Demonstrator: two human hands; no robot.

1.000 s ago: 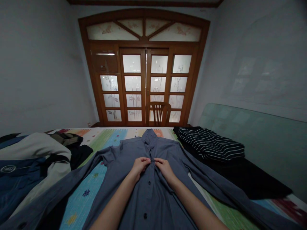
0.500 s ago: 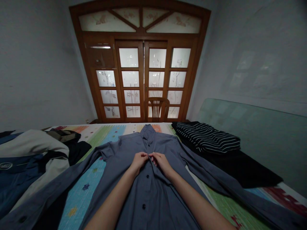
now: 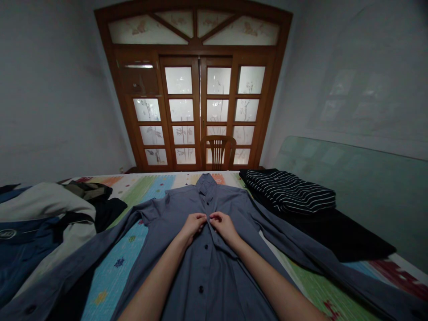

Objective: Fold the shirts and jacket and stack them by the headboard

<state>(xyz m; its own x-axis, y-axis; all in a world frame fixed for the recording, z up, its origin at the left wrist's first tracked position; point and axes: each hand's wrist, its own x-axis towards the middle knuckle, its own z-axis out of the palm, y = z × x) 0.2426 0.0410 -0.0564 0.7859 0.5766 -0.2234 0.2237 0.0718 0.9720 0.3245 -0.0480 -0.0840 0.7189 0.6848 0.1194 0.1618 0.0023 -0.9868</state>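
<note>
Shirt [image 3: 206, 267] under hands [image 3: 194, 224] [image 3: 225, 226] (nearby badge [image 3: 8, 233] illegible)

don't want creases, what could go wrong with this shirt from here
The left hand and right hand pinch the front of the shirt and hide part of it, so the grip could slip unseen. The fabric below looks creased and might bunch. One sleeve lies close along the black cloth, so shifting the shirt could disturb both.
</note>
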